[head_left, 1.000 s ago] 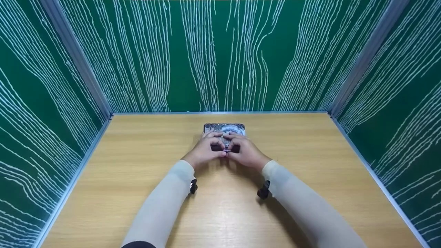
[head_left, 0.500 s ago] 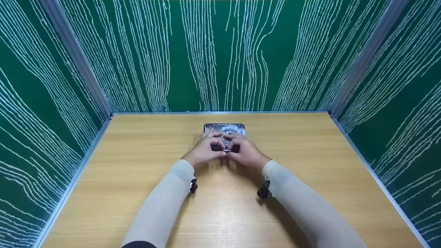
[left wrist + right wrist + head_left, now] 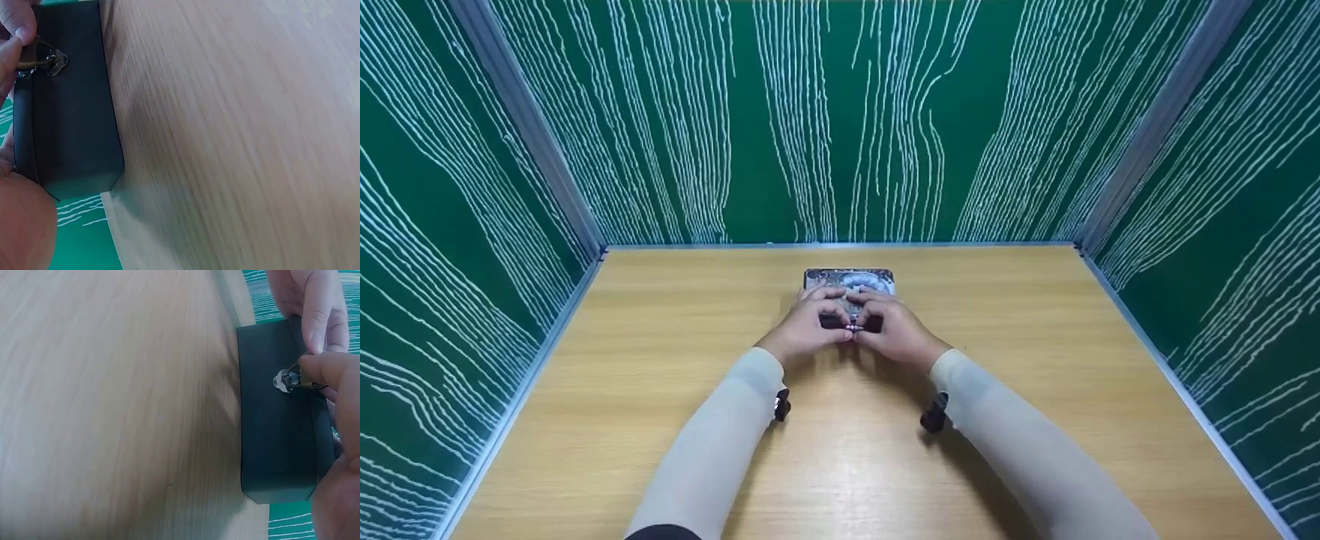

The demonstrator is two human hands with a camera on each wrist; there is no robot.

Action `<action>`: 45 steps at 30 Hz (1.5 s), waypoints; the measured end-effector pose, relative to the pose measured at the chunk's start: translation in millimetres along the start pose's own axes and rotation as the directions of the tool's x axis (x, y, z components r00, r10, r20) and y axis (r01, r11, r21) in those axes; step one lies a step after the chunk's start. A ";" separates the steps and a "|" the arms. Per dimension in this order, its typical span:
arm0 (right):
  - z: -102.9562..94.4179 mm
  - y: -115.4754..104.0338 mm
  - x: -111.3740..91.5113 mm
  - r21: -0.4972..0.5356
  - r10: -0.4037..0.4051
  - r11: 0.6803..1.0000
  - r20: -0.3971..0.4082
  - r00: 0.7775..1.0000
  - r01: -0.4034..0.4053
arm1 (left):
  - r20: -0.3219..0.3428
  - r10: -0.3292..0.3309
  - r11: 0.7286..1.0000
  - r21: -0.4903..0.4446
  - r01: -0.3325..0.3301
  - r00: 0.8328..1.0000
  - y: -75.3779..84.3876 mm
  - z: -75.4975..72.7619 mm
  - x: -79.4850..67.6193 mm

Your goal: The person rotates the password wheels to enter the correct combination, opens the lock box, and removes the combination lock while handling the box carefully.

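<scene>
A dark box (image 3: 849, 282) with a patterned grey-white lid sits near the far edge of the table; its black front (image 3: 76, 118) bears a silver metal plate (image 3: 282, 381). At that plate hangs a small bronze-coloured, padlock-like fastener (image 3: 308, 385) with a thin loop. My left hand (image 3: 808, 324) reaches in from the left, fingers over the lid and thumb at the fastener. From the right, my right hand (image 3: 898, 330) mirrors it. Both hands pinch the fastener between thumb and fingertips, the two thumbs nearly meeting. The fingers hide much of the fastener.
The light wooden table (image 3: 840, 450) is bounded by green walls (image 3: 750, 150) with wavy white lines and grey metal corner posts (image 3: 529, 127). Pale sleeves (image 3: 705, 442) cover both forearms, and a small black device (image 3: 934, 415) sits at each wrist.
</scene>
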State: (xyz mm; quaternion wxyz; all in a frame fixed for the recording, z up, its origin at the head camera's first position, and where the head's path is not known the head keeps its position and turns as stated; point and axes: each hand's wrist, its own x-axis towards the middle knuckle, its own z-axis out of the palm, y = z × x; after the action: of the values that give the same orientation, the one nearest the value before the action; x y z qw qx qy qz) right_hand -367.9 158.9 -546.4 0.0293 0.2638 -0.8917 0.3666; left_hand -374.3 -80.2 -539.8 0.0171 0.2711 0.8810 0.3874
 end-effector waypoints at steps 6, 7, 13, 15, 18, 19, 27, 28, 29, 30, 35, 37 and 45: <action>0.4 -0.2 -0.7 -0.011 -0.019 1.000 -0.005 1.000 0.019 | -0.010 0.000 1.000 -0.017 0.000 1.000 0.2 0.6 0.0; 0.3 -0.4 -0.9 -0.015 -0.024 1.000 -0.007 1.000 0.024 | -0.010 -0.001 1.000 -0.024 0.001 1.000 0.0 0.7 0.1; 0.2 -2.0 -1.0 -0.032 -0.014 0.999 0.002 1.000 0.014 | -0.008 0.002 0.999 -0.034 -0.002 1.000 -2.0 1.0 0.6; 0.4 -2.0 -0.9 -0.027 -0.003 1.000 0.003 1.000 0.003 | -0.003 -0.005 0.999 -0.036 0.005 1.000 -1.7 0.4 0.3; 0.5 -2.0 -1.0 -0.018 0.007 1.000 0.001 1.000 -0.007 | 0.007 -0.021 0.998 -0.052 0.022 1.000 0.0 -0.8 0.1; 0.6 -2.0 -1.1 -0.015 0.005 1.000 0.000 1.000 -0.005 | 0.009 -0.024 0.998 -0.058 0.024 1.000 0.4 -1.1 0.1; 1.5 -1.2 -1.6 -0.012 -0.009 1.000 -0.005 1.000 0.009 | 0.010 -0.009 0.998 -0.059 0.010 1.000 -2.3 0.0 1.3; 1.5 -0.9 -1.4 -0.011 -0.012 1.000 -0.004 1.000 0.012 | 0.010 -0.009 0.998 -0.057 0.009 1.000 -2.6 0.2 1.5; 1.7 -0.3 -1.1 -0.009 -0.015 1.000 -0.004 1.000 0.015 | 0.011 -0.009 0.998 -0.054 0.010 1.000 -2.8 0.4 1.7; 1.8 0.1 -0.8 -0.007 -0.016 1.000 -0.003 1.000 0.016 | 0.013 -0.012 0.999 -0.051 0.013 1.000 -2.8 0.6 2.1; 1.4 2.0 0.4 -0.006 -0.025 1.000 -0.017 1.000 0.025 | 0.013 -0.008 0.999 -0.034 0.008 1.000 -1.0 0.8 3.0; 1.8 3.0 0.7 -0.013 -0.037 0.999 -0.023 0.999 0.037 | 0.012 -0.004 1.000 -0.025 0.005 1.000 -0.4 0.9 2.4; 2.6 2.3 0.2 -0.016 -0.038 0.999 -0.018 0.999 0.037 | 0.004 -0.001 0.999 -0.032 0.001 1.000 -1.0 0.8 -0.2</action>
State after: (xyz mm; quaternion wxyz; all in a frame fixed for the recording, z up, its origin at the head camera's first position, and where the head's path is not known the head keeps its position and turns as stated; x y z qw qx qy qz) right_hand -368.9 158.4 -549.7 0.0464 0.2769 -0.8892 0.3611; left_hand -374.4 -80.3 -541.1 0.0230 0.2712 0.8748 0.4008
